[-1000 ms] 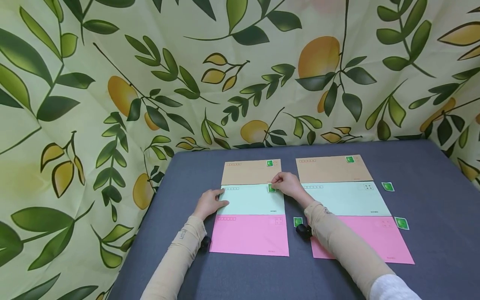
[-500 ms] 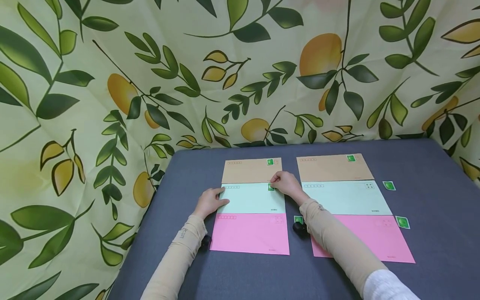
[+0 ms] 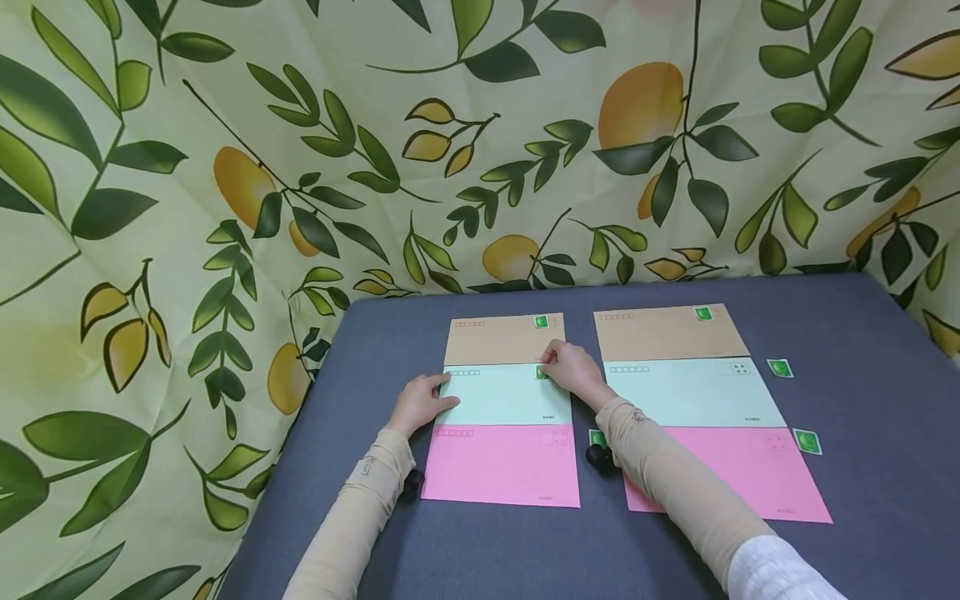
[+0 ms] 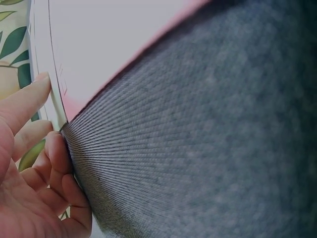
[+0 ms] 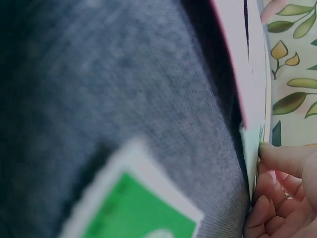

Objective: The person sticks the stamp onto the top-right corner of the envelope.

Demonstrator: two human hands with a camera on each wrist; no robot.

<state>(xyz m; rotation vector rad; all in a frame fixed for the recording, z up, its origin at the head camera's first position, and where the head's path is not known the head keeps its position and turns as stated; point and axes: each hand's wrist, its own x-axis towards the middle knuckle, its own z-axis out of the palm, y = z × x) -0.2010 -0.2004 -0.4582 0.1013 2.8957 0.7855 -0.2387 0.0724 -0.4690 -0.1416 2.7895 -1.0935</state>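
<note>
Near the top right corner of the left mint-green envelope, my right hand holds a green stamp between thumb and fingertips, partly hiding it. In the right wrist view the thumb touches the envelope's edge area and the other fingers are curled beneath. My left hand rests on the same envelope's left edge, thumb and forefinger spread apart on it. The envelope lies between a brown envelope with a stamp at its top right and a pink envelope.
To the right lie another brown, mint-green and pink envelope; the brown one bears a stamp. Loose stamps lie on the grey cloth: one between the columns, two at the right, an upper stamp and a lower stamp.
My right forearm has shifted slightly left, while the right fingers stay at the stamp. The left hand keeps its place, and the envelopes lie as before.
</note>
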